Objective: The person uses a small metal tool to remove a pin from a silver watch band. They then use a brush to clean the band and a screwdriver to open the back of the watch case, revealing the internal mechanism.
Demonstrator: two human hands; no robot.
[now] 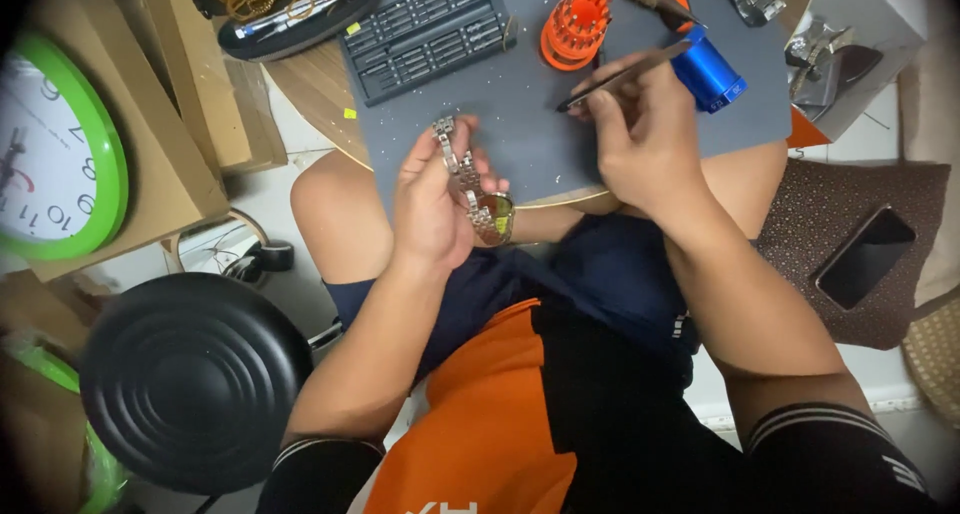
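Green-rimmed wall clock [55,144], black round stool [195,379], phone [865,257], orange bit holder [575,29], blue cylinder [708,71]

Home watch-repair bench: grey work mat [540,124], screwdriver-bit case [425,34], wall clock [50,144].

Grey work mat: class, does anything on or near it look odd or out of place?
Yes: tiny pale specks lie scattered loose across the grey work mat, beside the silver metal watch bracelet in the left hand. What they are is too small to tell.
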